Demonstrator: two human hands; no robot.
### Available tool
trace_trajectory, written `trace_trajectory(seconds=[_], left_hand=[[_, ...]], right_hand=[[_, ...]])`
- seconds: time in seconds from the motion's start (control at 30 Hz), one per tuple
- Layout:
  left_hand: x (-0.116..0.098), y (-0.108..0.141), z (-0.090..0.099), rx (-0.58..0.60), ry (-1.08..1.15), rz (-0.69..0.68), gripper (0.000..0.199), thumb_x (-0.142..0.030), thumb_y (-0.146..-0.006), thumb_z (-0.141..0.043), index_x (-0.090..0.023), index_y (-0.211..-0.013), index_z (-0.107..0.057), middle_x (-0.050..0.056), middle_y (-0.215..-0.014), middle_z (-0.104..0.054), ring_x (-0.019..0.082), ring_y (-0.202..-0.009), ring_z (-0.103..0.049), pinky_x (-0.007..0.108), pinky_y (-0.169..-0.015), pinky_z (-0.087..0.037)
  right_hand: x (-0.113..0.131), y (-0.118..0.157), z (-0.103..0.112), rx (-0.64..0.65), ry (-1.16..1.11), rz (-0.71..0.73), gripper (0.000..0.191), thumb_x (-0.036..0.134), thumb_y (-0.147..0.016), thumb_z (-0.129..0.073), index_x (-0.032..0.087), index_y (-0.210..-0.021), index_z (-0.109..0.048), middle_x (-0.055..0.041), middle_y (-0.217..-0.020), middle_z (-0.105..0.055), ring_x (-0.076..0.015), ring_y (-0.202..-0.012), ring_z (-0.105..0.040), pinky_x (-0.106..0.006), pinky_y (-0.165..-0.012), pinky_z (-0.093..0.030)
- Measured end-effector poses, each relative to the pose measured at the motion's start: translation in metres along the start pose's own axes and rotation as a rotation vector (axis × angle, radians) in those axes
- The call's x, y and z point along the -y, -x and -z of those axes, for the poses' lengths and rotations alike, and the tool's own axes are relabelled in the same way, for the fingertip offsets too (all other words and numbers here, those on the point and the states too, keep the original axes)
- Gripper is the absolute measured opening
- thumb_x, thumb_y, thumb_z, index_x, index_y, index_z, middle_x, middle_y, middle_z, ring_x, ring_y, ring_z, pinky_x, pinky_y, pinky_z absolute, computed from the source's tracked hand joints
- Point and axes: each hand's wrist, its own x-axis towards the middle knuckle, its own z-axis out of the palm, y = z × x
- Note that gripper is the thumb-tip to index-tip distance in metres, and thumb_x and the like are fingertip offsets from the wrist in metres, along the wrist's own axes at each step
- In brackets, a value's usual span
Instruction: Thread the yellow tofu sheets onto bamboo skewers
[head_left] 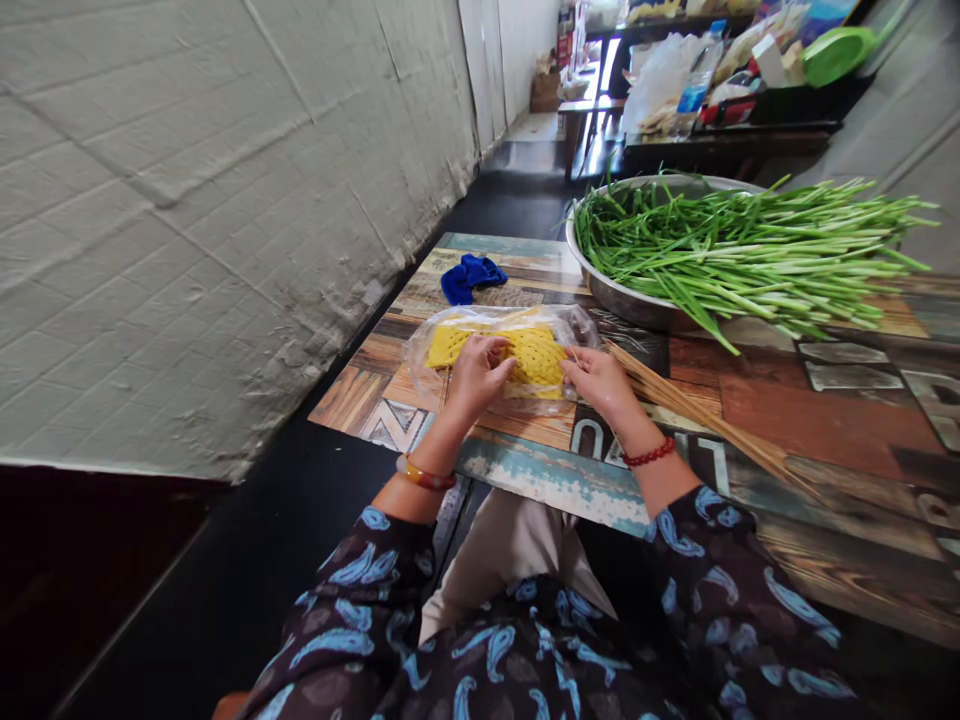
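Note:
Yellow, springy-looking sheets of food with a lattice of slits point(536, 360) lie on a clear plastic bag point(420, 350) in front of me. My left hand point(480, 370) is over the left part of the sheets, fingers curled, its thumb and fingertips at the lattice. At their right edge, my right hand point(600, 380) is closed in a pinch on what looks like a thin wooden skewer, mostly hidden by the fingers. A thin stick also shows below my left hand. Loose wooden skewers point(705, 420) lie in a bundle just right of my right hand.
A large metal basin point(630, 295) heaped with long green stalks point(757, 250) stands at the back right. A blue cloth point(471, 277) lies behind the bag. A rough white wall point(225, 200) runs along the left. A cluttered table with a water bottle point(701, 75) is farther back.

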Motion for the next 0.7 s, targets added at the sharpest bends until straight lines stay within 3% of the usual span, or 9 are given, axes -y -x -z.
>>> trace_trajectory(seconds=[0.2, 0.3, 0.5, 0.63, 0.7], left_hand=[[0.001, 0.002, 0.000, -0.031, 0.043, 0.038, 0.022, -0.018, -0.074, -0.071, -0.018, -0.096, -0.071, 0.004, -0.089, -0.062, 0.018, -0.083, -0.059, 0.033, -0.080, -0.051], [-0.001, 0.005, -0.001, -0.034, 0.040, 0.032, 0.023, -0.019, -0.074, -0.071, -0.019, -0.097, -0.070, 0.004, -0.090, -0.061, 0.018, -0.084, -0.059, 0.034, -0.081, -0.051], [0.001, 0.006, -0.005, -0.039, 0.053, 0.049, 0.031, -0.016, -0.070, -0.073, -0.018, -0.101, -0.067, 0.002, -0.087, -0.060, 0.017, -0.081, -0.058, 0.032, -0.077, -0.050], [0.002, 0.008, -0.004, -0.032, 0.059, 0.035, 0.027, -0.016, -0.071, -0.071, -0.017, -0.098, -0.068, 0.003, -0.088, -0.062, 0.017, -0.081, -0.059, 0.032, -0.079, -0.050], [0.002, 0.010, -0.002, -0.039, 0.090, 0.051, 0.026, -0.018, -0.073, -0.070, -0.017, -0.098, -0.069, 0.003, -0.087, -0.062, 0.016, -0.081, -0.059, 0.032, -0.080, -0.050]], right_hand=[[0.014, 0.004, 0.000, -0.084, -0.090, 0.018, 0.036, 0.045, -0.071, -0.072, 0.016, -0.092, -0.069, -0.0029, -0.076, -0.068, -0.0162, -0.064, -0.059, -0.028, -0.063, -0.048], [0.021, 0.008, 0.000, -0.054, -0.121, 0.062, 0.032, 0.044, -0.071, -0.072, 0.018, -0.089, -0.067, -0.0041, -0.084, -0.069, -0.0162, -0.068, -0.059, -0.028, -0.064, -0.048], [0.020, 0.008, -0.004, 0.031, -0.047, 0.091, 0.036, 0.051, -0.074, -0.072, 0.019, -0.090, -0.069, -0.0046, -0.080, -0.069, -0.0198, -0.069, -0.061, -0.032, -0.066, -0.050], [0.019, 0.008, -0.002, -0.003, 0.137, 0.158, 0.033, 0.052, -0.071, -0.074, 0.019, -0.075, -0.070, -0.0043, -0.071, -0.066, -0.0193, -0.064, -0.056, -0.032, -0.062, -0.046], [0.023, 0.009, -0.001, 0.012, 0.085, 0.136, 0.033, 0.052, -0.074, -0.072, 0.019, -0.072, -0.070, -0.0028, -0.066, -0.063, -0.0175, -0.060, -0.053, -0.030, -0.056, -0.044]])
